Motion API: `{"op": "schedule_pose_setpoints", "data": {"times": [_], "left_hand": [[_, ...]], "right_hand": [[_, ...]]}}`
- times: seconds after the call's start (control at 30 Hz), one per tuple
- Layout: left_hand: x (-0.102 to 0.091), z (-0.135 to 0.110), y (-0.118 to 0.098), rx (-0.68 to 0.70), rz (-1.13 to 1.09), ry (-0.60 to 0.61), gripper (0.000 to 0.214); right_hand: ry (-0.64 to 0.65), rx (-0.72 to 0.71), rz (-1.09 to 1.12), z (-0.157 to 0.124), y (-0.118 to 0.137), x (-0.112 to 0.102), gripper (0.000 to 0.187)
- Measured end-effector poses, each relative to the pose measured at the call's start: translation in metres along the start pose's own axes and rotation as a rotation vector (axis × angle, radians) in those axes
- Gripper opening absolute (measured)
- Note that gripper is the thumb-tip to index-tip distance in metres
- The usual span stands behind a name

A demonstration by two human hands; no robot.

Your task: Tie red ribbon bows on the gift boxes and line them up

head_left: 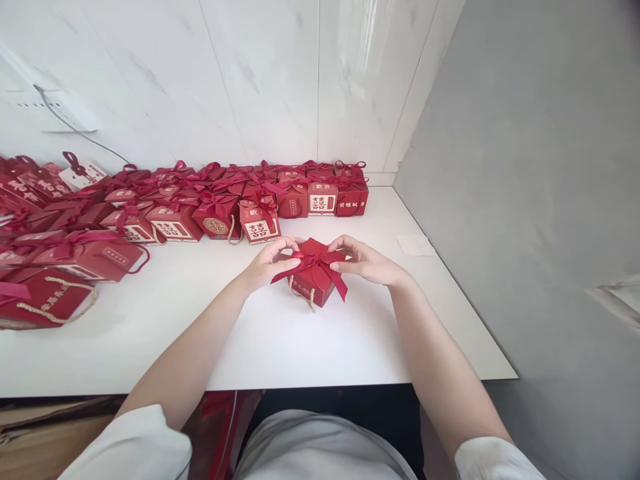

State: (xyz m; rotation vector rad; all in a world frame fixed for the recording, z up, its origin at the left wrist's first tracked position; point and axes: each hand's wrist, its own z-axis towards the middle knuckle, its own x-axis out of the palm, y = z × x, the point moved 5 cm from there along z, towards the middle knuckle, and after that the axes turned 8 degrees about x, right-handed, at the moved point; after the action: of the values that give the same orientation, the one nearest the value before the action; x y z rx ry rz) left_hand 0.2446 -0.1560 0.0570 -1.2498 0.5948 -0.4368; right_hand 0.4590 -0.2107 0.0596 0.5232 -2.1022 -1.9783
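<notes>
A small red gift box stands on the white table in front of me, with a twisted cord handle hanging down its near left side. Dark red ribbon is tied in a bow across its top, and the tails spread left and right. From the left, my left hand pinches the bow between thumb and fingers. On the opposite side my right hand closes its thumb and fingers on the bow's right loop. Some fingertips are hidden behind the ribbon and box.
Rows of similar red boxes with ribbons cover the back and left of the white table. A marbled wall rises behind, a grey wall to the right. A cable runs down behind the boxes. Brown cardboard lies below the table's front edge.
</notes>
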Motion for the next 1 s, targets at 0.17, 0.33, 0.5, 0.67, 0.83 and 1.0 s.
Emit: {"op": "schedule_pose_setpoints", "data": {"times": [0.17, 0.33, 0.5, 0.67, 0.83, 1.0], "left_hand": [[0.004, -0.001, -0.001, -0.020, -0.063, -0.013, 0.028], [0.004, -0.001, -0.003, 0.044, -0.164, 0.007, 0.023], [0.012, -0.003, -0.003, 0.037, -0.386, 0.031, 0.021], [0.014, -0.004, -0.008, 0.053, -0.228, 0.144, 0.035], [0.006, -0.001, -0.009, 0.088, -0.090, 0.080, 0.035], [0.008, 0.000, -0.003, 0.061, -0.162, 0.012, 0.037]], "right_hand": [[0.034, -0.043, 0.009, -0.001, 0.003, 0.005, 0.024], [0.022, -0.016, 0.007, -0.003, 0.006, 0.009, 0.024], [0.002, -0.014, -0.009, -0.005, 0.010, 0.012, 0.030], [0.003, -0.035, 0.033, -0.005, 0.013, 0.015, 0.024], [-0.030, -0.039, 0.000, -0.002, 0.012, 0.020, 0.025], [-0.372, -0.255, -0.115, -0.001, 0.021, 0.023, 0.020]]}}
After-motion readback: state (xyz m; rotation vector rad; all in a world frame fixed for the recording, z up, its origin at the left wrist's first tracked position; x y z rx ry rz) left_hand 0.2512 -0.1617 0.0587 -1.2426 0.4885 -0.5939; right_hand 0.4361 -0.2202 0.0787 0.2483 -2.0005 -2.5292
